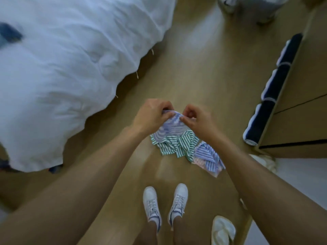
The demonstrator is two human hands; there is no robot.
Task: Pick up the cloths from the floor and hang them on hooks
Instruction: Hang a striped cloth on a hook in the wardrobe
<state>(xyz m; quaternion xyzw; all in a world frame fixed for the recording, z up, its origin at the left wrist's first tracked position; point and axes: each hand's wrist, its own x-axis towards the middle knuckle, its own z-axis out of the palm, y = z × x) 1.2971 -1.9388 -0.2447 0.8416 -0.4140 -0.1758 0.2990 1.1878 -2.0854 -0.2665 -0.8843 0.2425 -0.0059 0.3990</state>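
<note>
My left hand [152, 115] and my right hand [196, 119] both pinch the top edge of a purple-and-white striped cloth [172, 127], which hangs between them above the floor. Below it on the wooden floor lies a crumpled green-and-white striped cloth [177, 145]. A second purple-striped cloth [207, 154] lies to its right, partly over a pink-striped one [203, 164]. No hooks are in view.
A bed with a white duvet [62, 68] fills the left. A wooden cabinet [300, 103] stands at the right with dark rolled towels [272, 89] along its edge. My white shoes [164, 204] stand below the cloths; a white slipper [223, 230] lies at the lower right.
</note>
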